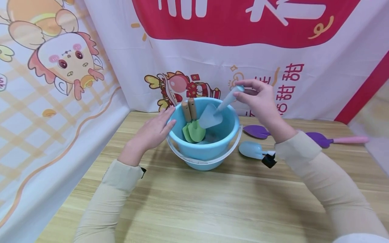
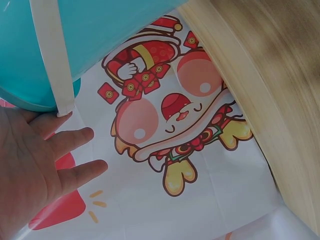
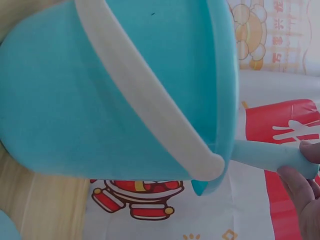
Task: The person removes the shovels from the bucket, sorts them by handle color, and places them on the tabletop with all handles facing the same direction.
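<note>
A light blue bucket [image 1: 200, 152] with a white handle [image 1: 226, 153] stands on the table. My left hand [image 1: 152, 130] touches its left rim, fingers extended; in the left wrist view the fingers [image 2: 75, 172] spread just beside the rim. My right hand [image 1: 256, 99] pinches the handle end of a light blue hand trowel [image 1: 211, 116], tilted with its blade down inside the bucket. In the right wrist view, the trowel's handle [image 3: 270, 156] sticks out past the rim between thumb and fingers. Two green trowels [image 1: 197, 131] with wooden handles lean inside the bucket at the left.
Right of the bucket lie a light blue scoop [image 1: 252, 150], a purple trowel [image 1: 256, 131] partly behind my right arm, and another purple trowel [image 1: 319, 138] with a pink handle. A printed cloth [image 1: 194, 60] hangs behind the wooden table [image 1: 197, 202], and another cloth at the left.
</note>
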`<state>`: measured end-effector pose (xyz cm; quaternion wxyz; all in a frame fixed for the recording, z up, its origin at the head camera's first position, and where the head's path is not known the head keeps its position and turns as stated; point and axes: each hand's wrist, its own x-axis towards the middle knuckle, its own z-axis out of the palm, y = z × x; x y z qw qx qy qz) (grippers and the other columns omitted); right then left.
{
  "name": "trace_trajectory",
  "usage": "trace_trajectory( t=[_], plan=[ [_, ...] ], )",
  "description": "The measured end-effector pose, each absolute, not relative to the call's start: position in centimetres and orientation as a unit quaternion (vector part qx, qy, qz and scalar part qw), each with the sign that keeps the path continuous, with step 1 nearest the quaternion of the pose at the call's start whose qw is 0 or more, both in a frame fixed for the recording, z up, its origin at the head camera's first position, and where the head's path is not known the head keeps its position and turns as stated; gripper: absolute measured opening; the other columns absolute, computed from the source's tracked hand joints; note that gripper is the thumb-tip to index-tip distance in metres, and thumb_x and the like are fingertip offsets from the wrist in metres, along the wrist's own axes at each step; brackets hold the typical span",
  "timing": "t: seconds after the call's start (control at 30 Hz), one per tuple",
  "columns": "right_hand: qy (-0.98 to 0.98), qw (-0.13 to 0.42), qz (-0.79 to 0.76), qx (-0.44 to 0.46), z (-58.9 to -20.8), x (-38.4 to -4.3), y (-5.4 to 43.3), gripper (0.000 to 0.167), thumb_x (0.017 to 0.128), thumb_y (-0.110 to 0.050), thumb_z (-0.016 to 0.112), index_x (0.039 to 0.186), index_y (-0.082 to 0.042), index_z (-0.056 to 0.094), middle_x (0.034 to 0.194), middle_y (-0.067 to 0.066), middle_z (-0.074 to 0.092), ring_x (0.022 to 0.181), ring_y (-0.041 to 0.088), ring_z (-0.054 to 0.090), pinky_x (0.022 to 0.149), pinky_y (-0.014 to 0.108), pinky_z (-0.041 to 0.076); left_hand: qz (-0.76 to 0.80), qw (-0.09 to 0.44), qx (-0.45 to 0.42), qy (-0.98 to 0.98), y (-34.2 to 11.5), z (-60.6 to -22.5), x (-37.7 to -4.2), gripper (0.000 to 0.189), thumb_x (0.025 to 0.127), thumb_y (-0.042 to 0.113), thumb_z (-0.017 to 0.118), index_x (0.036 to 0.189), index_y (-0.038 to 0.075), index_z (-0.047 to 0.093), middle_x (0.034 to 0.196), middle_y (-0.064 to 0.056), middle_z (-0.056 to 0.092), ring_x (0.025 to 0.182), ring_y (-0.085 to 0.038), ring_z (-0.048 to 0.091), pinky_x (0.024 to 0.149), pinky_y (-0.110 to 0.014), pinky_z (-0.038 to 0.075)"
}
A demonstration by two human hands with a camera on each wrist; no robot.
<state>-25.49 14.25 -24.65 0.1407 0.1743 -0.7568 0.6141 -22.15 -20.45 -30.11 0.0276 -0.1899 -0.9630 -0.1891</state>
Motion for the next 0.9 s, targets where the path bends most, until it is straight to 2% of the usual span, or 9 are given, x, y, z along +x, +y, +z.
trace_trajectory(
  t=[0.4, 0.63, 0.9],
  plan=[
    [-0.744, 0.147, 0.635, 0.150, -23.8, -23.5, 15.4, 0.040, 0.091, -0.022, 0.081, 0.127, -0.010, 0.072, 0.127, 0.007, 0.064, 0.113, 0.018, 0.068, 0.092, 0.028, 0.056, -0.190, 0.027, -0.191, -0.963, -20.5, -30.2, -22.3, 0.070, 0.109, 0.055, 0.026, 0.166, 0.015, 0.016, 0.170, -0.006, 0.017, 0.156, -0.032, 0.010, 0.121, -0.060, 0.018],
    [-0.700, 0.152, 0.678, 0.166, -23.4, -22.8, 16.7, 0.034, 0.090, -0.014, 0.081, 0.122, -0.006, 0.074, 0.125, 0.013, 0.066, 0.106, 0.015, 0.071, 0.084, 0.023, 0.057, -0.193, 0.024, -0.189, -0.963, -20.5, -30.2, -22.4, 0.068, 0.110, 0.052, 0.028, 0.166, 0.016, 0.016, 0.170, -0.006, 0.017, 0.156, -0.032, 0.010, 0.121, -0.060, 0.018],
    [-0.635, 0.157, 0.737, 0.169, -22.5, -22.2, 18.5, 0.037, 0.086, -0.008, 0.083, 0.121, 0.000, 0.073, 0.123, 0.015, 0.067, 0.103, 0.016, 0.073, 0.083, 0.027, 0.057, -0.192, 0.027, -0.192, -0.962, -20.5, -30.2, -22.5, 0.070, 0.109, 0.055, 0.026, 0.166, 0.014, 0.017, 0.170, -0.007, 0.017, 0.156, -0.033, 0.011, 0.122, -0.059, 0.018]
  ],
)
